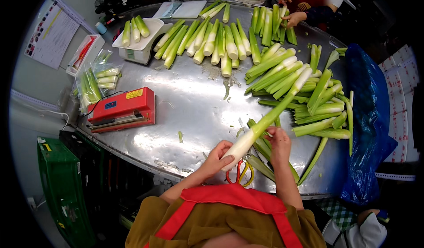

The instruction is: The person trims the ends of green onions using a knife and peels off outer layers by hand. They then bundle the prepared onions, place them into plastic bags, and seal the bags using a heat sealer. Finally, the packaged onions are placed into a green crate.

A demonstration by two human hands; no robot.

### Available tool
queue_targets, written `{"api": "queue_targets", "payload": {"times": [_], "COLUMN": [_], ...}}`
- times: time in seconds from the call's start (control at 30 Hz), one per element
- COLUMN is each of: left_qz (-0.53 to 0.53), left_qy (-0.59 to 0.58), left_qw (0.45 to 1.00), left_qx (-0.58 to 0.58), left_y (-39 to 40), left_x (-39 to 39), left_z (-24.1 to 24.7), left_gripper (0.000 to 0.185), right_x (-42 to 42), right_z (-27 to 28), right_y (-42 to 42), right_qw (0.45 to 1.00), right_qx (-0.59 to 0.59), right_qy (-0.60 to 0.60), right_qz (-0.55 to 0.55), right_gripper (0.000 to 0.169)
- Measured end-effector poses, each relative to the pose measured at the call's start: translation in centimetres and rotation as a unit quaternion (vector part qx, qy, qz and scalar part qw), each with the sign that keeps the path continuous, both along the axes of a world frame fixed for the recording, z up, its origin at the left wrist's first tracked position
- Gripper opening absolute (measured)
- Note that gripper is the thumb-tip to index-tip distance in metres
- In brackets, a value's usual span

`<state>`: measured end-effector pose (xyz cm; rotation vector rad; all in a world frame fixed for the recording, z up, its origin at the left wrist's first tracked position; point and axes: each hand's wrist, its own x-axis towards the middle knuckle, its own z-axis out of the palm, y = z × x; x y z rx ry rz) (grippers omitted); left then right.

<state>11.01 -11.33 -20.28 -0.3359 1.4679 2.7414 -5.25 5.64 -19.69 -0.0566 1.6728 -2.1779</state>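
A long, thick white-and-green vegetable stalk [272, 115] slants up from my left hand [217, 158], whose fingers and thumb are closed round its white lower end. My right hand [279, 145] is beside the stalk's middle, fingers bent; whether it grips anything is unclear. Scissors with red and yellow handles [239, 173] lie under the stalk, near the table edge, partly hidden. Loose green leaves [261, 167] lie beneath and between my hands. A heap of cut stalks [319, 110] is at the right, and a row of stalks [212, 42] spans the far side.
A red bag sealer [122, 109] sits left on the metal table [185, 99], near bagged stalks [89, 87]. A scale [135, 54] holds several stalks. Blue plastic sheeting [367, 122] borders the right. Across the table, another person's hands [294, 19] touch stalks. A green crate [63, 188] stands lower left.
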Motion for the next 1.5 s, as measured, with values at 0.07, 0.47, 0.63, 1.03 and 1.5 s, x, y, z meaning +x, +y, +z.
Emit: {"api": "queue_targets", "payload": {"times": [0.07,0.47,0.63,1.03,1.5], "left_qz": [-0.004,-0.049,-0.048,0.065,-0.05], "left_qy": [-0.001,0.067,0.001,-0.022,0.06], "left_qw": [1.0,0.942,0.983,0.945,0.967], "left_qx": [0.017,-0.326,-0.177,-0.32,-0.242], "left_y": [-0.2,0.8,1.4,-1.7,-1.3], "left_x": [-0.7,-3.1,-2.4,-1.2,-6.8], "left_z": [1.0,3.6,2.3,-0.7,5.3], "left_gripper": [0.04,0.077,0.065,0.039,0.046], "right_x": [2.2,4.5,4.6,2.0,-1.2], "right_z": [-1.7,1.5,1.0,2.4,6.3], "right_y": [0.1,-1.7,-1.7,-1.5,1.3], "right_qw": [0.997,0.992,0.993,0.992,0.957], "right_qx": [0.024,-0.029,-0.028,-0.047,0.128], "right_qy": [0.004,-0.031,-0.042,-0.04,0.084], "right_qz": [0.079,0.118,0.109,0.114,0.247], "right_gripper": [0.027,0.039,0.036,0.035,0.048]}}
